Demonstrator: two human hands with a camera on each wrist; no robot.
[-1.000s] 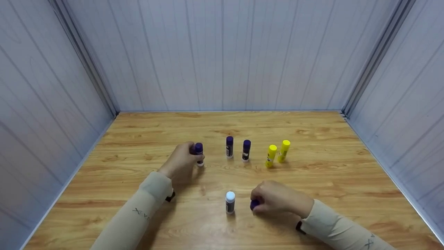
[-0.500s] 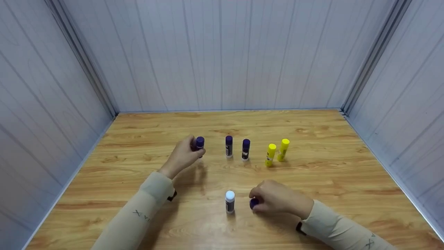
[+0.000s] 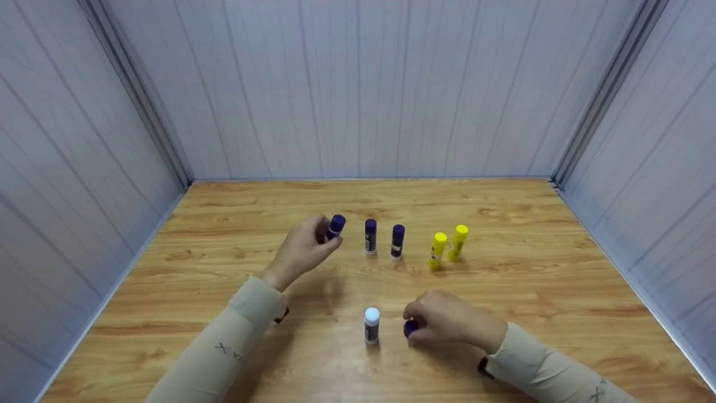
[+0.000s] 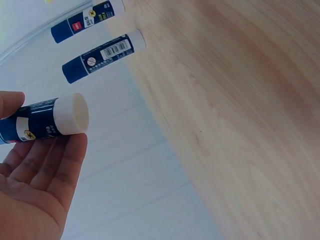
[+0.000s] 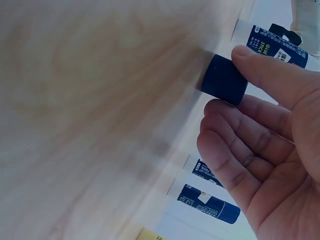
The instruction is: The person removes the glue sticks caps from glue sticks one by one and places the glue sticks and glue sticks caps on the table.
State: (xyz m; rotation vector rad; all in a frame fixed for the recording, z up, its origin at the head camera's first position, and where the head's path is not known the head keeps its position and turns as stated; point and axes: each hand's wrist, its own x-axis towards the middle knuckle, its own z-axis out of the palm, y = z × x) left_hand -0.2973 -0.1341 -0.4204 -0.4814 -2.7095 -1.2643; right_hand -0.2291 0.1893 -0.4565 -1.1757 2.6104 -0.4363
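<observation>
Between its thumb and fingers, my left hand [image 3: 302, 249] holds a dark blue glue stick [image 3: 336, 224] above the table, cap tilted to the right. Its white base end [image 4: 77, 114] faces out in the left wrist view. My right hand [image 3: 450, 319], low over the table's near part, pinches a loose dark blue cap [image 5: 224, 80] that stands on the wood. Just left of that cap is an uncapped glue stick [image 3: 372, 327], upright with its white top showing. Two capped blue glue sticks, one nearer [image 3: 370, 237] my left hand and one farther right [image 3: 397, 243], stand upright.
Two yellow glue sticks, a front one [image 3: 437, 251] and a rear one [image 3: 457, 243], stand upright to the right of the blue pair. Pale panel walls [image 3: 358, 89] close off the wooden table [image 3: 224, 224] at the back and both sides.
My left hand has lifted the glue stick off the table and carried it rightward, tilting it toward the standing blue pair. My right hand and the cap have stayed in place.
</observation>
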